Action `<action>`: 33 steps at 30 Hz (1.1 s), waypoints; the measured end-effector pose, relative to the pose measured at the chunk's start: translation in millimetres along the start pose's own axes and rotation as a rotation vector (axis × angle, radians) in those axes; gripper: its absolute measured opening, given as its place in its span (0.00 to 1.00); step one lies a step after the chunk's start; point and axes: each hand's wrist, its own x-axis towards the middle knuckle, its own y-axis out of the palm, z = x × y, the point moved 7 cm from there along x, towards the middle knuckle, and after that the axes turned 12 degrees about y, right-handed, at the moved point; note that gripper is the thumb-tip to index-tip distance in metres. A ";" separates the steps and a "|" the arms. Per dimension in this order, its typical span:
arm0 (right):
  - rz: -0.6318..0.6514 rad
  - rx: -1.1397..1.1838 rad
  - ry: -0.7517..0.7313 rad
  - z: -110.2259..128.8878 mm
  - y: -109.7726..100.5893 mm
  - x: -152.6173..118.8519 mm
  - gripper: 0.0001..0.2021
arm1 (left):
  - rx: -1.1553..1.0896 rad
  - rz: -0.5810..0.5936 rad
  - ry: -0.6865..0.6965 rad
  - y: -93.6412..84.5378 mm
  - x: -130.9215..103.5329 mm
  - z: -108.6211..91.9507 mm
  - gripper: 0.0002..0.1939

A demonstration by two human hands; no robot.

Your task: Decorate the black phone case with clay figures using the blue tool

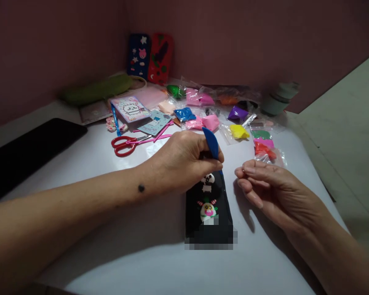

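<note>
My left hand [189, 157] grips a blue plastic clay modelling tool [211, 142], its broad flat end pointing up and its lower end over a black case-like slab [194, 221]. On the slab sit a small white clay figure with a dark-marked face [207, 185] and, below it, a rounded white clay figure [208, 211] with striped horns and a pink snout. The slab's bottom edge is blurred out. To the right of the slab, my right hand [264, 184] hovers with thumb and forefinger pinched together; anything between those fingertips is too small to make out.
Behind my hands lie red-handled scissors [124, 146], cartoon cards [131, 108], a yellow clay packet [239, 131], a purple one [238, 113] and several others. Decorated blue [138, 61] and red [161, 57] cases lean on the wall. A black slab [30, 151] lies left.
</note>
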 end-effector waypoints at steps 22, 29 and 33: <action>0.064 0.090 -0.078 -2.2 1.7 3.0 0.07 | -0.286 -0.193 -0.233 -43.9 -16.2 28.0 0.02; 0.053 0.138 0.002 -7.5 5.0 4.1 0.08 | -0.282 -0.186 -0.304 -46.5 -18.7 41.8 0.03; 0.044 0.177 0.046 -10.5 2.2 6.0 0.08 | -0.261 -0.155 -0.319 -43.0 -18.1 42.0 0.03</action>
